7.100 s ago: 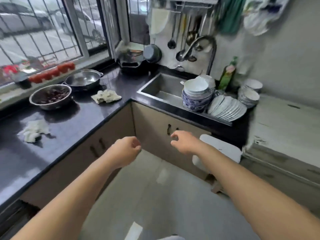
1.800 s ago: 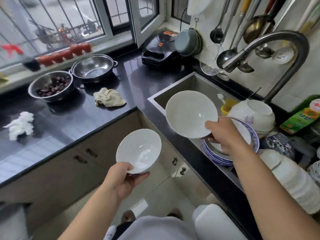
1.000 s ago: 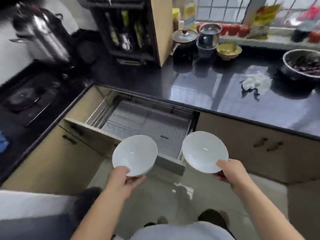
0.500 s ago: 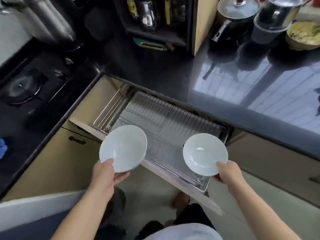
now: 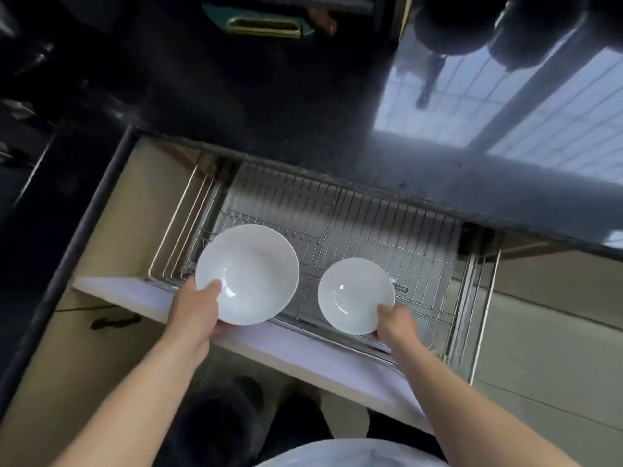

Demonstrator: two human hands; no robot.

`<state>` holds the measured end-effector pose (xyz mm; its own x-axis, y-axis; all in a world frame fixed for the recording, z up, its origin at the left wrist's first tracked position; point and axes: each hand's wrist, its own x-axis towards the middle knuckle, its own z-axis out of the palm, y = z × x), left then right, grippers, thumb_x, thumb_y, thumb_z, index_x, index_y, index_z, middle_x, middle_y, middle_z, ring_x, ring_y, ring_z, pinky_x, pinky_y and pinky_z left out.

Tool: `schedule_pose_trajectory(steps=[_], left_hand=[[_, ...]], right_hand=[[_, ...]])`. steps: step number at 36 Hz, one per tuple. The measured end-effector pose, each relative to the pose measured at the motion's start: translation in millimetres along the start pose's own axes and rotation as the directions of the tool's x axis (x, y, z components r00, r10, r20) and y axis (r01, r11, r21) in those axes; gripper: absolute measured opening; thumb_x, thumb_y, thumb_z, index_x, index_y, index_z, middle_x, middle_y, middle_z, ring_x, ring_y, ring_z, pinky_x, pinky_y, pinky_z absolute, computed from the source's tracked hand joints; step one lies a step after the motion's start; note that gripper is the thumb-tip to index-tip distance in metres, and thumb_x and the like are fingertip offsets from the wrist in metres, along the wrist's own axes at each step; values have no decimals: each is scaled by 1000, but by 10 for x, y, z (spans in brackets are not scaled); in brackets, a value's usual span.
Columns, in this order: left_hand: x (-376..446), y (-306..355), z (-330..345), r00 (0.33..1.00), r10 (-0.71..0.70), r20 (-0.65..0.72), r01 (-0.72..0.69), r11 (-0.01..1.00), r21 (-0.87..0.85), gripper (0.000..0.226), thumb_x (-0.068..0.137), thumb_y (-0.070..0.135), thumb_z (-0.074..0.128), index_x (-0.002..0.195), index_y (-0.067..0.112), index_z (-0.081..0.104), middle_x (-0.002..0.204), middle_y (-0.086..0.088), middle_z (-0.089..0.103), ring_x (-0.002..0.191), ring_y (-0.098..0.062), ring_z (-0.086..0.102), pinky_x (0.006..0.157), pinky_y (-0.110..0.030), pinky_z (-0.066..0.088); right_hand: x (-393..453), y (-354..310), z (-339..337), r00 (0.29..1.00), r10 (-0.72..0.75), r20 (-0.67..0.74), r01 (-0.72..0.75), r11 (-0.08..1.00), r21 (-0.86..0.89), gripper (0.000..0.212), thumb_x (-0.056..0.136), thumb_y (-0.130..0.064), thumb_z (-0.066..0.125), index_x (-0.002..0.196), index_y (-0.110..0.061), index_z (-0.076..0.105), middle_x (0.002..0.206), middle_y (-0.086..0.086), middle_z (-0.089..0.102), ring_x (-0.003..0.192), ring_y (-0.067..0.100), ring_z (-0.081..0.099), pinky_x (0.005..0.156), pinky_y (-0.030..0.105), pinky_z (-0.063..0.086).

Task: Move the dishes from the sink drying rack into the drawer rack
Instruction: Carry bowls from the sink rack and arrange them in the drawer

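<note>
Head view: left hand (image 5: 195, 310) pinches the larger bowl (image 5: 247, 274), right hand (image 5: 392, 323) the smaller bowl (image 5: 355, 295), over the drawer rack (image 5: 387, 230). Lower each gently between wires, rims apart.

Bowl above left-hand fingers (image 5: 199, 306): larger bowl (image 5: 247, 274), plain white, no pattern. Bowl above right-hand fingers (image 5: 392, 320): smaller bowl (image 5: 355, 294), plain white. Beyond the fingertips: drawer rack (image 5: 387, 237), silver wire grid. Countertop (image 5: 303, 123) speckled black. Drawer front (image 5: 269, 342) pale beige.

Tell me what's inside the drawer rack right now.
Only bare wire grid shows in the drawer rack. The two held bowls, left and right, cover part of it.
</note>
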<state>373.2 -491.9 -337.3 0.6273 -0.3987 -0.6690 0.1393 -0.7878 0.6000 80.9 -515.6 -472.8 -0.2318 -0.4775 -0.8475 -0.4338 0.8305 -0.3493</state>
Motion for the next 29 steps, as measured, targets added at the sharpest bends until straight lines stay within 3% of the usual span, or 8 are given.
schedule_pose_trajectory(steps=[4, 7, 11, 15, 20, 24, 27, 29], left_hand=[[340, 59, -194, 999, -11, 38, 9, 998, 61, 31, 106, 20, 50, 136, 24, 53, 120, -3, 63, 101, -24, 63, 73, -43, 59], [499, 89, -290, 998, -28, 52, 24, 996, 89, 36, 105, 21, 51, 141, 23, 51, 126, -6, 62, 110, -31, 62, 81, -51, 60], [720, 129, -352, 996, -48, 77, 39, 992, 117, 34, 104, 22, 52, 138, 24, 51, 127, -7, 61, 109, -31, 63, 75, -49, 61], [878, 162, -344, 992, -67, 108, 51, 987, 151, 34, 105, 20, 51, 139, 22, 49, 126, -8, 59, 109, -31, 61, 73, -45, 60], [942, 223, -312, 985, -89, 147, 60, 980, 189, 33, 106, 18, 51, 139, 20, 50, 125, -8, 58, 102, -28, 60, 65, -40, 59], [876, 275, -161, 961, -135, 241, 78, 970, 231, 31, 107, 21, 50, 137, 22, 52, 124, -7, 60, 105, -30, 60, 66, -42, 60], [682, 288, 108, 939, -137, 316, 40, 954, 297, 20, 108, 23, 47, 126, 25, 54, 113, -4, 63, 100, -29, 62, 66, -41, 59], [569, 259, 306, 928, -124, 352, -10, 934, 356, 15, 107, 23, 47, 118, 25, 56, 110, -4, 65, 98, -31, 65, 68, -45, 61]], right_hand=[[9, -110, 261, 1000, 19, -23, -17, 998, 67, 22, 99, -17, 45, 112, -5, 59, 80, 14, 67, 68, 37, 71, 67, 47, 61], [43, -170, 415, 999, 48, -18, -45, 992, 121, 22, 100, -19, 46, 114, -7, 57, 100, 20, 68, 70, 38, 71, 57, 43, 61], [106, -264, 622, 998, 48, -33, -44, 995, 91, 16, 99, -22, 47, 108, -13, 57, 98, 19, 69, 78, 40, 72, 71, 52, 62], [181, -289, 746, 998, 45, -48, -42, 997, 68, 25, 95, -25, 50, 109, -8, 62, 100, 18, 67, 92, 43, 68, 75, 55, 61], [23, -367, 699, 997, 76, 28, -78, 994, 70, 29, 98, -32, 57, 105, -5, 63, 78, 14, 67, 70, 35, 71, 74, 51, 62], [-79, -364, 522, 986, 93, 138, -93, 996, -5, 42, 97, -50, 56, 101, -9, 61, 86, 9, 67, 63, 26, 67, 72, 45, 61], [-272, -423, 321, 993, 88, 78, -101, 979, 180, 41, 101, -50, 49, 103, -10, 59, 98, 11, 66, 66, 25, 64, 71, 41, 59], [-472, -487, 227, 991, 42, 125, -85, 930, 358, 45, 103, -53, 45, 106, -11, 61, 99, 11, 64, 67, 23, 63, 64, 36, 56]])
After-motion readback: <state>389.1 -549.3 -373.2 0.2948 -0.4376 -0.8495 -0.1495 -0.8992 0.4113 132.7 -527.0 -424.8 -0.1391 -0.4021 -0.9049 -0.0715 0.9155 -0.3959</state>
